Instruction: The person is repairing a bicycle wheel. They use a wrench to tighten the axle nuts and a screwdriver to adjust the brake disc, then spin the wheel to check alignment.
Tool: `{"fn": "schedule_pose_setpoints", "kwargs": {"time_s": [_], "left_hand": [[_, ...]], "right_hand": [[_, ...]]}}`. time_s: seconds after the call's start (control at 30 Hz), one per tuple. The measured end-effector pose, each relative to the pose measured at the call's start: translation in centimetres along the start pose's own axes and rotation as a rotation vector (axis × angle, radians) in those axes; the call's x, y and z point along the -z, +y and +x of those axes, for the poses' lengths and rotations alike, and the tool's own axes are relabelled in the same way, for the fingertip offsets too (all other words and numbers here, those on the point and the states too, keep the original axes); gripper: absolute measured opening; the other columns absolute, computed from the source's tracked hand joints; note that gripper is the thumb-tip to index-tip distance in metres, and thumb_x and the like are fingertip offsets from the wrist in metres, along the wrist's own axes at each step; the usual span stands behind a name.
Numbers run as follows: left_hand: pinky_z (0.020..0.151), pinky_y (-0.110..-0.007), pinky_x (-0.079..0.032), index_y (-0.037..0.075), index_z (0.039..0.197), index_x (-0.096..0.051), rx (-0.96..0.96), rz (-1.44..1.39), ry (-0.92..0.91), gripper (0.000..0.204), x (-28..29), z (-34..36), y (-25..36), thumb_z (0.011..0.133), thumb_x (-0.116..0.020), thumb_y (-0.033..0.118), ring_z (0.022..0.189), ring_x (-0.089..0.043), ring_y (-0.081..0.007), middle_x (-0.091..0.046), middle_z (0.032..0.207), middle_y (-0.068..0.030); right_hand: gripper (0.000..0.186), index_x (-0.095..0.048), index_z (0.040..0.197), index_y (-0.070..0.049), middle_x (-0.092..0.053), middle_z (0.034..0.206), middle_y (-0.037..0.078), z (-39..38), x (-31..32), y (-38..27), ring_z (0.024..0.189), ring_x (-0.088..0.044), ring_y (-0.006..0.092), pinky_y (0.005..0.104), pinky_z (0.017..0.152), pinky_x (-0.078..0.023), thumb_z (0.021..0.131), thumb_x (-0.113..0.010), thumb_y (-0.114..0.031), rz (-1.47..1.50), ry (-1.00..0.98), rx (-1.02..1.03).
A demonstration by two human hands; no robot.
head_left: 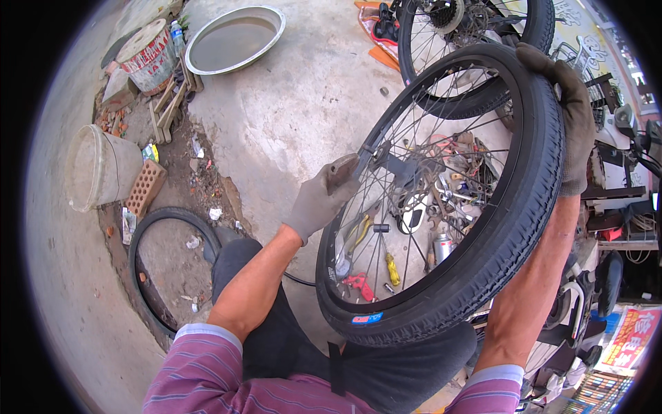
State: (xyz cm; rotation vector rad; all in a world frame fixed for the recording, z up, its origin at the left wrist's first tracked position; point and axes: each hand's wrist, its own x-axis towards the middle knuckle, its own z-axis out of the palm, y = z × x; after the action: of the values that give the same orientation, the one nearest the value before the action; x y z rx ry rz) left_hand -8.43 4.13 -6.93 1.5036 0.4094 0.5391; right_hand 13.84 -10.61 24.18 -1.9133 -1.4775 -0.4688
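Observation:
A bicycle wheel [532, 219] with a black knobbly tyre stands tilted above my lap, its spokes crossing the middle of the view. My right hand [574, 124], in a grey-brown work glove, is closed over the tyre at the upper right. My left hand [324, 200], in a similar soiled glove, is closed at the wheel's left side beside the hub axle [376, 156]; its fingertips are partly hidden. Through the spokes show a yellow screwdriver [392, 269], a spray can [443, 247], a red tool [360, 286] and several wrenches on the ground.
A second wheel [476, 109] lies beyond mine. A loose tyre [136, 265] rests at the left, near a perforated brick [145, 188] and a white bucket [89, 165]. Farther off are a metal basin of water [274, 43] and a red-and-white tub [147, 58]. Parked vehicles crowd the right.

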Motion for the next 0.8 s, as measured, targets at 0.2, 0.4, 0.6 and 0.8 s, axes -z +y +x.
{"fn": "schedule_pose_setpoints", "kwargs": {"time_s": [0.2,0.4,0.6,0.8], "left_hand": [[0.074,-0.036,-0.056,0.000,0.123,-0.066,0.098,0.306,-0.081,0.037,-0.2,-0.2,-0.5,0.095,-0.071,0.023,0.078,-0.073,-0.0223,-0.075,0.093,-0.0178],[0.068,-0.036,-0.053,0.000,0.106,-0.072,0.097,0.350,0.028,0.029,-0.4,0.5,0.0,0.092,-0.076,0.025,0.072,-0.069,-0.0189,-0.072,0.081,-0.0167],[0.069,-0.036,-0.053,0.001,0.106,-0.072,0.100,0.323,0.059,0.029,-0.6,0.7,0.7,0.091,-0.078,0.024,0.072,-0.069,-0.0221,-0.072,0.080,-0.0168],[0.083,-0.040,-0.056,0.003,0.128,-0.067,-0.036,0.426,0.060,0.038,-0.9,1.4,0.5,0.093,-0.072,0.019,0.094,-0.072,-0.0360,-0.073,0.104,-0.0222]], "right_hand": [[0.031,-0.071,0.125,-0.006,-0.075,0.120,0.005,0.4,-0.8,-0.4,0.108,-0.070,0.0153,0.0281,0.095,-0.055,0.095,-0.071,-0.011,0.120,0.033,0.033],[0.030,-0.070,0.125,-0.007,-0.074,0.119,0.005,0.2,-1.0,-0.4,0.108,-0.070,0.0163,0.0273,0.095,-0.055,0.096,-0.070,-0.012,0.067,0.062,0.001],[0.034,-0.067,0.130,-0.008,-0.074,0.119,0.005,0.5,-1.0,0.7,0.109,-0.070,0.0171,0.0285,0.097,-0.055,0.096,-0.069,-0.009,-0.027,0.064,0.055],[0.031,-0.066,0.128,-0.008,-0.073,0.120,0.007,0.4,-0.7,0.6,0.109,-0.070,0.0184,0.0308,0.096,-0.055,0.098,-0.068,-0.012,-0.003,0.058,0.074]]}}
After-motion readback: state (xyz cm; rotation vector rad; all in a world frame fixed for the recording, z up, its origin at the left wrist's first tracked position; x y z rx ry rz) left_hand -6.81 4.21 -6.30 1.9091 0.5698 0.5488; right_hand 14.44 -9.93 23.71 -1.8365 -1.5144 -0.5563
